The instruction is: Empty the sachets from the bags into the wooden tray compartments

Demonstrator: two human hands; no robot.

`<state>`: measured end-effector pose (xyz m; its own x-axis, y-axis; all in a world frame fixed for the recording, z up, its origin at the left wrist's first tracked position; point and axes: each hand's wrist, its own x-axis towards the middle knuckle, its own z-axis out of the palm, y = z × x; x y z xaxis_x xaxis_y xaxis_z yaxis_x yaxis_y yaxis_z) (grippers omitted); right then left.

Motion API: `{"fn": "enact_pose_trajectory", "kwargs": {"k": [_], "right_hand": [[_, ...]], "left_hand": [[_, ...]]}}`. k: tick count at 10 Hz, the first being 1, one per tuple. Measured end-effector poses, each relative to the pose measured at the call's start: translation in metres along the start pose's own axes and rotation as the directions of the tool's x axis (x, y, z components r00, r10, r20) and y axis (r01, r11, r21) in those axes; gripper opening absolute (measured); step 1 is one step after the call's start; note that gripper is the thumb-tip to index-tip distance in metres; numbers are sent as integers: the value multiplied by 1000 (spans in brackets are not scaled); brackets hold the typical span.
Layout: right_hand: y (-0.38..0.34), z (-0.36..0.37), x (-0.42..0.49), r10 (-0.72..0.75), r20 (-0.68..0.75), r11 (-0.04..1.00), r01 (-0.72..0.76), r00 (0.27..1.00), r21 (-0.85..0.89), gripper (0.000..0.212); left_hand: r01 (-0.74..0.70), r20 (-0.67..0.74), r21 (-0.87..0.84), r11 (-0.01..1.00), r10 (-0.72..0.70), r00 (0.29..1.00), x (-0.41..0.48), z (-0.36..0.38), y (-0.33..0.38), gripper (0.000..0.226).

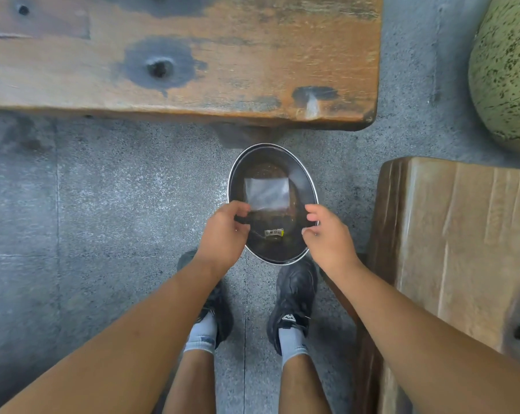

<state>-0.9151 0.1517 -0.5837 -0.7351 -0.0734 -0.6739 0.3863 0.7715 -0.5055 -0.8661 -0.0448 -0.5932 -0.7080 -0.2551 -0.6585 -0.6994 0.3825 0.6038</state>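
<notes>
Everything is seen from one head-worn wide-angle camera, pointed almost straight down past the left hand [225, 231] and right hand [327, 237]; the metal bin [305, 182] and black shoes [293, 294] are framed near, the wooden table [252, 70] at top.

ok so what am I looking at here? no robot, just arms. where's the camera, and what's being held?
There is no machine here: a person does the job bare-handed. The single picture comes from a wide-angle camera on their head, looking down, so you see their own arms, legs and black shoes on a grey floor.

Both hands are over a round metal bin on the floor. The left hand pinches one end of a dark strip, which seems to be the edge of a clear bag. The right hand has its fingers curled by the other end, but whether it grips anything is unclear. A small labelled packet lies lower in the bin.

Above is a worn wooden bench, and to the right a wooden block. No tray is in view.
</notes>
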Motion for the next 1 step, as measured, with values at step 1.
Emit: {"fn": "enact_pose_trajectory", "kwargs": {"k": [1], "right_hand": [[-7,-7,-7,16,15,999,-16,1000,33,41]], "left_hand": [[28,-9,-40,999,-28,1000,-4,-6,8,33]]}}
